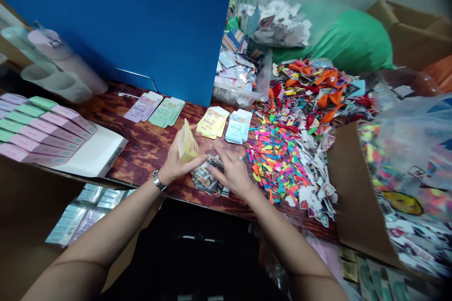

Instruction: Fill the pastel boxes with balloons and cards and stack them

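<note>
My left hand (176, 155), with a metal watch on its wrist, is closed around a small yellow paper packet (189, 143), held upright above the table. My right hand (231, 169) reaches over a pile of dark printed packets (208, 178), its fingers stretched and somewhat apart. I see nothing held in it; whether the fingertips touch the pile I cannot tell. Behind my hands lie a stack of yellow packets (212, 122) and a stack of light blue ones (238, 126). Further left are green packets (167, 112) and purple packets (144, 106).
Right of my hand spreads a heap of small colourful pieces (278, 160) beside white cut-outs (318, 183). A cardboard box (360, 193) borders them. Pink and green boxes (45, 127) fill a white tray (106, 150) at left. A blue panel (141, 23) stands behind.
</note>
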The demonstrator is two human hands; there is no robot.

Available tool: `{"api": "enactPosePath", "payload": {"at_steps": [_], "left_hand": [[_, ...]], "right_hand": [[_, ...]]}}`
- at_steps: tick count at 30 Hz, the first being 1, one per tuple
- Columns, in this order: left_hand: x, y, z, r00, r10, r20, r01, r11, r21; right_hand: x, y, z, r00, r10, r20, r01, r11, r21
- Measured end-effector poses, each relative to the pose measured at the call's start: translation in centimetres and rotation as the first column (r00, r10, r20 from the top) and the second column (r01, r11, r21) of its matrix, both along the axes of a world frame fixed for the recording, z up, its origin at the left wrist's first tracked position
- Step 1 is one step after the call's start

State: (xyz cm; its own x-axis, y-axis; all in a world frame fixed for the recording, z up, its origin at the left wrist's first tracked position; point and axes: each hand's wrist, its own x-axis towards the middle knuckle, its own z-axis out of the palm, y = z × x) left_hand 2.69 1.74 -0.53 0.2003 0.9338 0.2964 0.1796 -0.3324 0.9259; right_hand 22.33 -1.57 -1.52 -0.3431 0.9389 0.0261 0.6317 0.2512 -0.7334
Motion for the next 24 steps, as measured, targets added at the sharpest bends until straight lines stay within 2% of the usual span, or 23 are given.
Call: {"api": "enactPosePath", "payload": {"at_steps": [2, 3, 5, 7, 10, 12, 13, 14, 15, 17, 18, 19, 20, 21, 24], "left_hand": [[-0.6, 0.1, -0.4, 0.998, 0.031, -0.052, -0.034, 0.998, -0.048], [-0.7, 0.1, -0.5, 0.997, 0.031, -0.074, -0.036, 0.996, -0.078], [-0.9, 0.1, -0.8, 0.994, -0.001, -0.106, -0.013, 0.991, -0.134], [-0.9, 0.0, -0.8, 0.990, -0.061, -0.126, 0.039, 0.985, -0.170], [-1.0, -0.2, -0.4, 0.973, -0.154, -0.173, 0.121, 0.975, -0.188], [-1.2, -0.3, -0.3, 0.965, -0.168, -0.203, 0.130, 0.974, -0.185], [-1.3, -0.3, -0.4, 0.964, -0.149, -0.221, 0.111, 0.978, -0.175], [-1.3, -0.3, -0.5, 0.963, -0.116, -0.243, 0.078, 0.984, -0.159], [-1.3, -0.3, -0.7, 0.960, -0.075, -0.270, 0.040, 0.990, -0.134], [-1.2, -0.2, -1.2, 0.941, -0.001, -0.340, -0.022, 0.998, -0.064], [-1.1, -0.2, -1.4, 0.927, 0.023, -0.374, -0.036, 0.999, -0.029], [-0.9, -0.2, -1.6, 0.915, 0.037, -0.401, -0.040, 0.999, -0.001], [-0.6, -0.2, -1.7, 0.906, 0.043, -0.421, -0.038, 0.999, 0.021], [-0.3, -0.3, -1.7, 0.900, 0.044, -0.434, -0.031, 0.999, 0.036], [0.7, -0.4, -1.6, 0.895, 0.030, -0.445, 0.003, 0.997, 0.073]], "right_hand": [[0.4, -0.9, -0.8, 0.940, 0.024, 0.341, -0.041, 0.998, 0.042], [0.3, -1.3, -1.2, 0.895, 0.032, 0.445, -0.059, 0.997, 0.046], [0.0, -1.8, -2.0, 0.839, 0.031, 0.543, -0.075, 0.995, 0.060], [-0.4, -2.1, -2.6, 0.836, 0.011, 0.548, -0.069, 0.994, 0.086], [0.0, -1.9, -3.0, 0.913, -0.052, 0.404, -0.007, 0.990, 0.142], [0.9, -1.5, -2.8, 0.979, -0.113, 0.170, 0.090, 0.987, 0.137], [1.5, -1.3, -2.3, 0.987, -0.158, 0.018, 0.156, 0.981, 0.112], [2.1, -1.0, -1.7, 0.965, -0.222, -0.141, 0.236, 0.968, 0.086], [2.7, -0.7, -0.9, 0.909, -0.299, -0.290, 0.332, 0.941, 0.071], [3.6, -0.1, 1.1, 0.744, -0.417, -0.522, 0.537, 0.838, 0.097], [3.9, 0.2, 2.0, 0.675, -0.434, -0.596, 0.617, 0.775, 0.134], [4.0, 0.5, 2.8, 0.642, -0.428, -0.637, 0.662, 0.728, 0.178], [4.0, 0.7, 3.4, 0.649, -0.410, -0.640, 0.671, 0.705, 0.229], [3.8, 0.9, 3.8, 0.691, -0.387, -0.611, 0.647, 0.708, 0.284], [2.6, 0.9, 3.8, 0.852, -0.311, -0.420, 0.488, 0.764, 0.423]]}}
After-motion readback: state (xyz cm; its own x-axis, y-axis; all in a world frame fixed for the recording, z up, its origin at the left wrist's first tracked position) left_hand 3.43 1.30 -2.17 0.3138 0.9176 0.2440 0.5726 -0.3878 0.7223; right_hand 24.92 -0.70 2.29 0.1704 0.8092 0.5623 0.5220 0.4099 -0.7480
